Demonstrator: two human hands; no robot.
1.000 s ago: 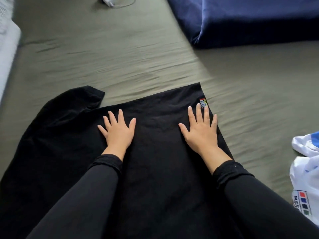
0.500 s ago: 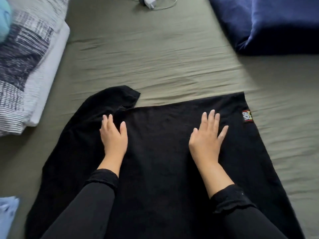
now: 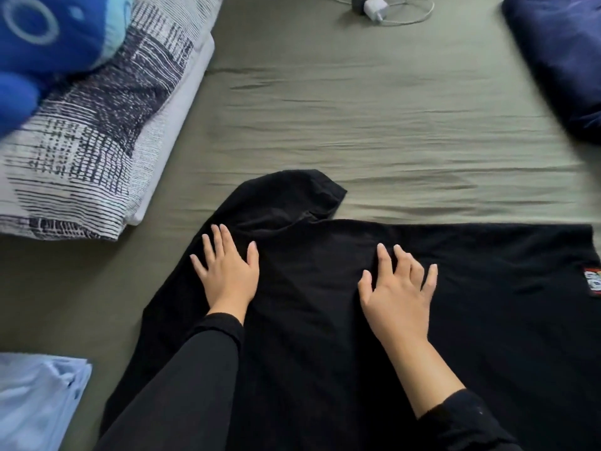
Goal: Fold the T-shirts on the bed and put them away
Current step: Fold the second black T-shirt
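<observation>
Head view: left hand (image 3: 227, 275) and right hand (image 3: 398, 292) press straight, spread fingers onto the black T-shirt (image 3: 325, 320) beneath.

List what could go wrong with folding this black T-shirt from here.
1. The sleeve at the far left lies bunched and partly turned over; folding now would likely trap creases.
2. Both the left hand and right hand rest flat on the black T-shirt with no grip, so the cloth may slide on the wrinkled green sheet.
3. The charger cable lies further up the bed and might snag a flung shirt.
</observation>
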